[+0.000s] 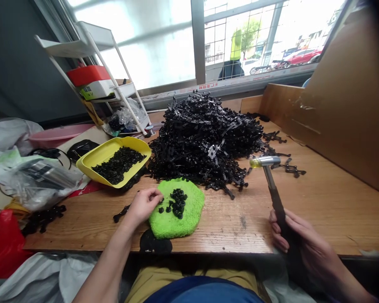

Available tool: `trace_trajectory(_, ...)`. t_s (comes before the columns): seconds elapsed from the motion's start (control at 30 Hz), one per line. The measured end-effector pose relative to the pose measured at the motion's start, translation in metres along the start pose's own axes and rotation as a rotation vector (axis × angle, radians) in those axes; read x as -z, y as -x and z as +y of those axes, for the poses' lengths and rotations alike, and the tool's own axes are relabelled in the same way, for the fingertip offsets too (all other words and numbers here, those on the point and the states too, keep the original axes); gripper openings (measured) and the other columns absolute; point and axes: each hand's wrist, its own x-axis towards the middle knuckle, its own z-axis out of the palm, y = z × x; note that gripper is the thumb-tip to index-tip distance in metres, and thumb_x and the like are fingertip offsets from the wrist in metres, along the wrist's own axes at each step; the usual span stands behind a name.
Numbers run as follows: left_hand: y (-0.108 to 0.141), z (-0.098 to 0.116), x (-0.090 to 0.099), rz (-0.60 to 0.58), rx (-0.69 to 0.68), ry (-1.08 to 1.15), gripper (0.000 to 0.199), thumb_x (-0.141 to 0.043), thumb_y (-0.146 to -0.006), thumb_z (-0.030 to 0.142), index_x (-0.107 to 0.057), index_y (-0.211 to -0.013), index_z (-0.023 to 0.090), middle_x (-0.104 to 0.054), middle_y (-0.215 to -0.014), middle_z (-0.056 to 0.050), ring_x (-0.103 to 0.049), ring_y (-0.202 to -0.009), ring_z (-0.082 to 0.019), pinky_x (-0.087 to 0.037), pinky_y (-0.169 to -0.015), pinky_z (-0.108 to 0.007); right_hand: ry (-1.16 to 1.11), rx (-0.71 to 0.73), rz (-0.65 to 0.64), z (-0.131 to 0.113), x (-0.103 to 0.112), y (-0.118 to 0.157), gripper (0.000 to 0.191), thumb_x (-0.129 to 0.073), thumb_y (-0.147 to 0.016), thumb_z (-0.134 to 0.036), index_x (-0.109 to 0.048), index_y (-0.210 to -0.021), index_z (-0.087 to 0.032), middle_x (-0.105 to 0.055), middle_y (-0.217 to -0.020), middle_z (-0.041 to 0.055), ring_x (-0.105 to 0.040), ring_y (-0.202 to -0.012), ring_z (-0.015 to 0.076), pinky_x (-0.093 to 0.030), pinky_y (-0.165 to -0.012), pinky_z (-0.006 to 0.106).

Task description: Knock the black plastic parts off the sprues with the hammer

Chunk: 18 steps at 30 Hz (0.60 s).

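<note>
My right hand (298, 235) is wrapped around the dark handle of a hammer (273, 185), held above the right side of the table. The hammer's head is metal with a clear yellow tip on its left end. My left hand (147, 204) is at the left edge of a bright green fuzzy pad (189, 223), its fingers pinched together. A dark bit shows at the fingertips, too small to make out. On the pad lies a small cluster of black button-like pieces (178, 204), with a few loose ones beside it.
A big heap of black linked parts (205, 139) stands behind the pad. To its left, a yellow scoop-shaped tray (139, 147) holds small black pieces. A white rack (97, 46) stands back left, a cardboard panel (350, 109) at right. Loose black parts (292, 168) lie near the hammer.
</note>
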Motion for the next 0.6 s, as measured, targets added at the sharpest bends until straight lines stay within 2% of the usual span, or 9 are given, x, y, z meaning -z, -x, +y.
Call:
trace_trajectory(0.13, -0.010, -0.016, -0.002, 0.048, 0.129, 0.121, 0.026, -0.062, -0.069, 0.040, -0.062, -0.074, 0.015, -0.059, -0.060, 0.000, -0.051, -0.046, -0.013, -0.035, -0.045, -0.022, -0.005, 0.001, -0.004, -0.001, -0.002, 0.001, 0.019, -0.049, -0.085, -0.036, -0.058, -0.084, -0.018, -0.044, -0.069, 0.0009, -0.040, -0.047, 0.0076, -0.033, -0.043, 0.019)
trace_trajectory(0.23, -0.011, -0.022, -0.003, 0.079, 0.141, 0.138, 0.026, -0.064, -0.068, 0.039, -0.062, -0.074, 0.014, -0.058, -0.059, 0.000, -0.051, -0.045, -0.012, -0.034, -0.044, -0.021, 0.011, 0.002, -0.006, -0.001, 0.000, 0.000, 0.020, -0.050, -0.085, -0.037, -0.058, -0.084, -0.019, -0.044, -0.069, 0.0006, -0.040, -0.047, 0.0075, -0.033, -0.042, 0.019)
trace_trajectory(0.3, -0.006, -0.021, -0.003, 0.145, 0.125, 0.154, 0.025, -0.063, -0.070, 0.039, -0.061, -0.075, 0.015, -0.056, -0.058, 0.000, -0.050, -0.045, -0.012, -0.034, -0.045, -0.022, 0.028, 0.014, -0.009, 0.000, 0.001, -0.001, 0.020, -0.050, -0.084, -0.038, -0.058, -0.084, -0.019, -0.044, -0.069, 0.0007, -0.040, -0.047, 0.0077, -0.033, -0.042, 0.019)
trace_trajectory(0.4, 0.009, -0.008, -0.001, 0.229, -0.053, 0.091, 0.020, -0.056, -0.079, 0.037, -0.061, -0.080, 0.017, -0.058, -0.070, -0.001, -0.054, -0.060, -0.014, -0.040, -0.055, -0.024, 0.039, 0.022, -0.005, 0.001, 0.002, 0.000, 0.021, -0.051, -0.084, -0.038, -0.057, -0.083, -0.019, -0.045, -0.068, 0.0008, -0.041, -0.047, 0.0082, -0.033, -0.043, 0.020)
trace_trajectory(0.5, 0.024, 0.009, -0.001, 0.164, -0.307, -0.172, 0.016, -0.059, -0.078, 0.035, -0.064, -0.082, 0.020, -0.057, -0.090, -0.005, -0.053, -0.089, -0.020, -0.041, -0.079, -0.031, 0.030, 0.021, 0.001, 0.000, -0.001, 0.002, 0.021, -0.053, -0.082, -0.039, -0.057, -0.083, -0.019, -0.045, -0.068, 0.0010, -0.041, -0.047, 0.0087, -0.033, -0.044, 0.020)
trace_trajectory(0.6, 0.033, 0.020, -0.005, 0.104, -0.396, -0.357, 0.011, -0.061, -0.077, 0.032, -0.065, -0.077, 0.021, -0.054, -0.097, -0.006, -0.048, -0.097, -0.023, -0.037, -0.087, -0.036, 0.017, 0.018, 0.013, -0.002, -0.005, 0.004, 0.021, -0.052, -0.083, -0.038, -0.057, -0.083, -0.018, -0.045, -0.068, 0.0017, -0.040, -0.048, 0.0089, -0.032, -0.044, 0.021)
